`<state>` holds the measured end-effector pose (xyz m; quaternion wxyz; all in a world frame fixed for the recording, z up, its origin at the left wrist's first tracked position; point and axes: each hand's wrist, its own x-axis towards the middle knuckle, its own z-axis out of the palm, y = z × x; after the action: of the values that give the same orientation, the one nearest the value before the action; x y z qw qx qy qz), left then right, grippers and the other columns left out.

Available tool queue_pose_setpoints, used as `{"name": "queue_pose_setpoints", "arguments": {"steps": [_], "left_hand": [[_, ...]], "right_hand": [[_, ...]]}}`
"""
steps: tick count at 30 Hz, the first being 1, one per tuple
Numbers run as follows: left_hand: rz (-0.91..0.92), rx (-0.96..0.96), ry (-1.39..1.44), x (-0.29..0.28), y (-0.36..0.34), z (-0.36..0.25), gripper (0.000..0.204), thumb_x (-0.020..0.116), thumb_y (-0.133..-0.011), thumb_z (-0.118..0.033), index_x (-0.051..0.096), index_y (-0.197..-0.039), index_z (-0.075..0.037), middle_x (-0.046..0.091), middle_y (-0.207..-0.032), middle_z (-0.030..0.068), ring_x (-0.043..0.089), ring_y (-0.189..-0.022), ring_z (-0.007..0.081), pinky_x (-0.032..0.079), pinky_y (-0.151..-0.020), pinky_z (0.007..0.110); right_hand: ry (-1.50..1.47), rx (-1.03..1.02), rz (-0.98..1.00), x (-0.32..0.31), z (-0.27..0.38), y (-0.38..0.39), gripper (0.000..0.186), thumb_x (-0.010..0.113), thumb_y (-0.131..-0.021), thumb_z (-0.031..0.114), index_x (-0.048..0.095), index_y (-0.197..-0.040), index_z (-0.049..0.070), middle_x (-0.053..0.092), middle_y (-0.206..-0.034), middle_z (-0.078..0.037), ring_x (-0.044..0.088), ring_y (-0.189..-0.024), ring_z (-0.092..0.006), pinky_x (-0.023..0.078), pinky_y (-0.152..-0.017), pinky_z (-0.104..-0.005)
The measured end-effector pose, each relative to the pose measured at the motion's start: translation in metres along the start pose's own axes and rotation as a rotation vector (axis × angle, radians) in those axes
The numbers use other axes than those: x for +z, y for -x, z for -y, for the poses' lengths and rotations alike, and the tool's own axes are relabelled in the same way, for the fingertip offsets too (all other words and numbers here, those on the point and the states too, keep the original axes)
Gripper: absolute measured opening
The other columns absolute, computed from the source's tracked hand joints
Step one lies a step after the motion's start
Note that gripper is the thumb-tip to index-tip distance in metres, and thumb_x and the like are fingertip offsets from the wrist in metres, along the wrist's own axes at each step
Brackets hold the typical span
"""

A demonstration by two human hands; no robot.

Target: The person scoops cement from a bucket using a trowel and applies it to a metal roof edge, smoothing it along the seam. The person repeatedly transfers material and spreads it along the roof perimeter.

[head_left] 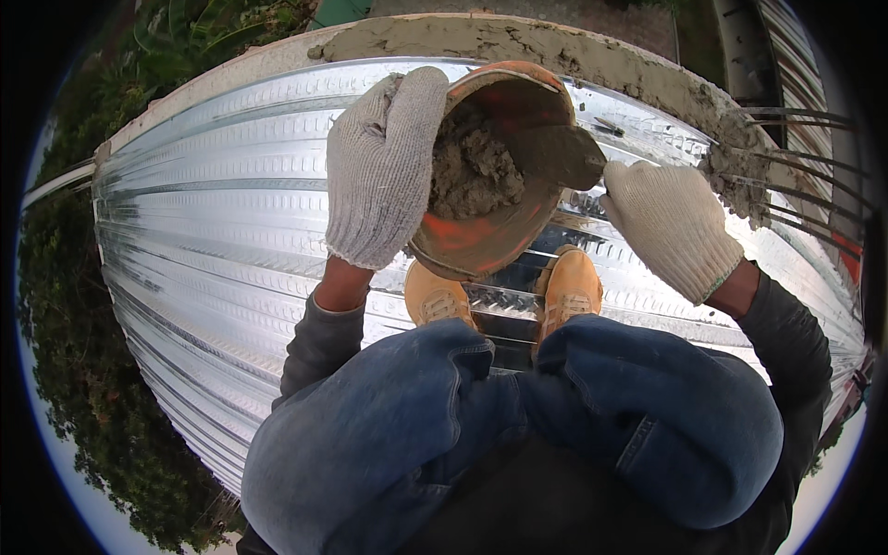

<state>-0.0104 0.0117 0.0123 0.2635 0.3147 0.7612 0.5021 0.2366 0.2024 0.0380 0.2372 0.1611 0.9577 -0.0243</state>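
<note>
In a grey knitted glove, my left hand [387, 166] grips the left rim of an orange, mortar-smeared bucket [481, 250], which is tilted so its mouth faces me. A lump of wet grey mortar [472, 171] lies inside, toward the left wall. My right hand [671, 217], in a cream knitted glove, is closed around the handle end of a trowel [564, 155]; the handle itself is mostly hidden by the glove. The trowel's mortar-coated blade reaches over the bucket's right rim into its mouth.
I squat on ribbed, shiny metal decking [222, 231], tan shoes [569, 287] just below the bucket. A low wall edge [518, 37] coated with wet mortar curves along the far side. Several bars [805, 157] stick out at the right. Trees [92, 370] stand beyond the left edge.
</note>
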Motion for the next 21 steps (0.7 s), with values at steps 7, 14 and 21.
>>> {"name": "queue_pose_setpoints", "arguments": {"steps": [7,14,21], "left_hand": [[-0.1,-0.028,-0.007,-0.003,0.008,0.0,0.043,0.067,-0.117,-0.032,0.074,-0.137,0.005,0.079,-0.116,0.0081,0.072,-0.105,0.0137,0.059,-0.092,0.029],[-0.203,-0.015,0.137,-0.023,-0.004,0.022,0.051,0.064,-0.118,-0.045,0.078,-0.116,0.004,0.071,-0.091,0.0036,0.059,-0.086,0.0098,0.052,-0.076,0.031],[-0.119,-0.076,0.158,-0.032,-0.018,0.03,0.052,0.064,-0.118,-0.044,0.078,-0.121,0.006,0.074,-0.092,0.004,0.062,-0.085,0.0106,0.055,-0.076,0.032]], "right_hand": [[-0.704,-0.31,0.169,0.071,0.015,-0.048,0.04,0.062,-0.112,0.036,0.075,-0.109,-0.003,0.074,-0.081,-0.021,0.078,-0.076,-0.0288,0.06,-0.064,-0.0429],[-2.077,-0.018,0.834,0.053,0.048,-0.056,0.051,0.055,-0.12,0.049,0.066,-0.102,0.004,0.06,-0.07,0.0,0.058,-0.05,-0.0084,0.049,-0.043,-0.0256],[-1.524,0.043,0.491,0.004,0.0,-0.031,0.054,0.056,-0.118,0.052,0.066,-0.097,0.004,0.063,-0.068,-0.004,0.062,-0.049,-0.0136,0.051,-0.045,-0.0294]]}}
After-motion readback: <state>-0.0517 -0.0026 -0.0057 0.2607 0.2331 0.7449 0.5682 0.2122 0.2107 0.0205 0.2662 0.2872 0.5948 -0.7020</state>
